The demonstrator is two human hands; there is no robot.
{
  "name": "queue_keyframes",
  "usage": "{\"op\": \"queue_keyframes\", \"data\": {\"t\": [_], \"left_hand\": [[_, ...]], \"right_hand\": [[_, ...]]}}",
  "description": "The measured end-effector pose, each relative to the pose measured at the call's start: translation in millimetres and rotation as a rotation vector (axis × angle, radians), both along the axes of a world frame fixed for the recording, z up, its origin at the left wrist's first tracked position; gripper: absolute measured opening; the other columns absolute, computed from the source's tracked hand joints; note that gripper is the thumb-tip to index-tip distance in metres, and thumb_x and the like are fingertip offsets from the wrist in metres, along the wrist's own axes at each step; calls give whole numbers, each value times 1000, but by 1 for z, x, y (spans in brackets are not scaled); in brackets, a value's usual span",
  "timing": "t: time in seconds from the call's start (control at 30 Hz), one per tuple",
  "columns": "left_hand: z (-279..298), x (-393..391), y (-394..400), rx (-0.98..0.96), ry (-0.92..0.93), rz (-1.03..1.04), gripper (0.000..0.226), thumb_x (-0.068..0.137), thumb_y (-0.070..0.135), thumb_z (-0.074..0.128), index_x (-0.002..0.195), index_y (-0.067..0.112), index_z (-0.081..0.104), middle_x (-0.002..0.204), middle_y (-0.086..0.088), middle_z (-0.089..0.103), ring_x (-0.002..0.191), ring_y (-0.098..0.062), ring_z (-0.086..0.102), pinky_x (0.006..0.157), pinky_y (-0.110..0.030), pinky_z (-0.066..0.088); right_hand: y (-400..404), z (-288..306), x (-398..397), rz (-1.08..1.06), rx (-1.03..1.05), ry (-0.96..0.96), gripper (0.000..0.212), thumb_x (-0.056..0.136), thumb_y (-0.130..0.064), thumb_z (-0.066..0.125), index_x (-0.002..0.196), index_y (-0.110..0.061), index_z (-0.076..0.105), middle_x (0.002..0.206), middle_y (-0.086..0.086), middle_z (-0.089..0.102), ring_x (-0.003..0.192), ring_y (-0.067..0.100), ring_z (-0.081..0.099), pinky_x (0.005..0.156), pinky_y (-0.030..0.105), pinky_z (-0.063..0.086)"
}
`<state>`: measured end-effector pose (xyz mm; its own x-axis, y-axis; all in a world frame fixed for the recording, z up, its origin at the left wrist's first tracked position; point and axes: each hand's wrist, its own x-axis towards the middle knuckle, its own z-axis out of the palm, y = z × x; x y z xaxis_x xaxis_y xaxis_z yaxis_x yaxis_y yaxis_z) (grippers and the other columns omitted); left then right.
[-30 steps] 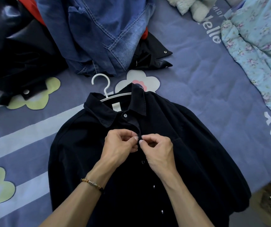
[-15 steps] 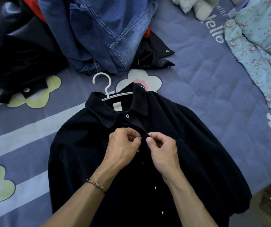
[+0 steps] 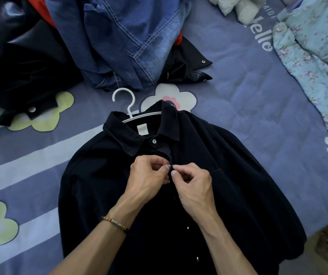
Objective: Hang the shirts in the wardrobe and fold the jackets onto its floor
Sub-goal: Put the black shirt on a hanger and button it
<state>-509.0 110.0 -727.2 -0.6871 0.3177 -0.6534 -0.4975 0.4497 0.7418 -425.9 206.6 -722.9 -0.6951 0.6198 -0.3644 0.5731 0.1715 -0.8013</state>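
Observation:
A dark navy shirt [image 3: 228,175] lies flat on the bed, front up, with a white hanger [image 3: 128,105] inside its collar and the hook sticking out above. My left hand [image 3: 147,175] and my right hand [image 3: 192,187] meet at the placket just below the collar. Both pinch the shirt's front edges at the second button, fingertips almost touching. The top collar button is visible and the button between my fingers is hidden.
A blue denim jacket [image 3: 123,40] lies piled beyond the hanger, over a black jacket [image 3: 187,64]. Another black jacket [image 3: 16,72] fills the upper left. A light floral garment [image 3: 316,56] lies at the right. The bed's edge [image 3: 318,227] drops off at lower right.
My hands have stayed at the second button, shifting their pinch only slightly. The shirt and hanger have not moved.

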Motion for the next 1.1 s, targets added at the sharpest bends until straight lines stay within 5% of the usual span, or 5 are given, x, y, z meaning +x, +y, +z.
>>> {"op": "queue_keyframes", "data": {"t": [0.2, 0.57, 0.8, 0.97, 1.1], "left_hand": [[-1, -4, -5, 57, 0, -74, 19, 91, 3, 65, 78, 16, 70, 69, 0, 68, 60, -9, 67, 59, -20, 56], [-9, 1, -4, 12, 14, 40, 14, 89, 21, 70, 80, 12, 67, 70, -6, 72, 60, -9, 63, 64, -28, 56], [-14, -4, -3, 27, 100, -125, 20, 86, 7, 72, 73, 16, 61, 67, 3, 66, 59, -9, 66, 61, -24, 56], [-19, -3, 1, 14, 115, -103, 19, 85, 5, 73, 74, 16, 62, 66, 4, 67, 59, -11, 68, 57, -18, 52], [-19, 12, -5, 69, 60, -13, 20, 90, 1, 63, 97, 20, 62, 84, -2, 72, 72, -16, 73, 65, -28, 59]], "right_hand": [[5, 5, -6, -138, -303, -27, 16, 90, -11, 67, 79, -15, 77, 73, -1, 72, 62, 6, 65, 60, 21, 56], [-2, -1, -10, -47, -163, -49, 12, 84, -18, 73, 73, -15, 69, 68, 1, 69, 60, 9, 61, 60, 30, 57], [17, -2, -12, -327, -724, -76, 9, 86, -14, 70, 77, -13, 70, 64, -3, 55, 51, 8, 42, 46, 21, 33], [1, -8, 22, 117, 46, -224, 39, 71, -36, 81, 103, -25, 62, 92, -10, 62, 81, 5, 58, 72, 19, 49], [0, -14, 38, 51, 162, -192, 9, 86, -19, 68, 93, -24, 66, 78, -11, 66, 75, 1, 62, 72, 20, 51]]}}
